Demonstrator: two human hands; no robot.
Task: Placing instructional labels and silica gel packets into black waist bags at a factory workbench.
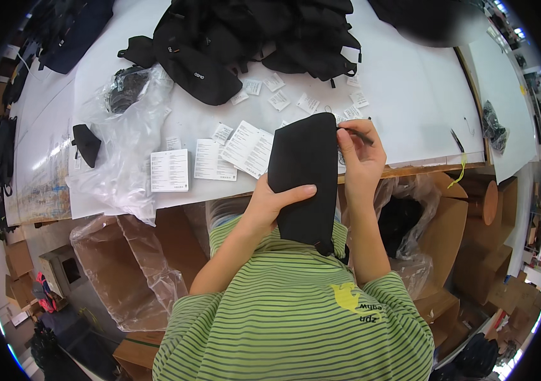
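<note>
While white cards (169,171) and clear plastic (118,149) lie left of the fingers (297,195), the left hand (272,202) grips a black pouch (305,155); the right hand (363,159) pinches a dark strip (362,136) at its edge.

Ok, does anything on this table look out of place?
Small tags lie scattered beyond the black pouch, unlike the squared stack nearer the edge. At left, a crumpled clear bag droops over the front of the table.

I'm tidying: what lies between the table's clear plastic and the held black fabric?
White printed cards lie between the clear plastic and the held black fabric, in the head view.
</note>
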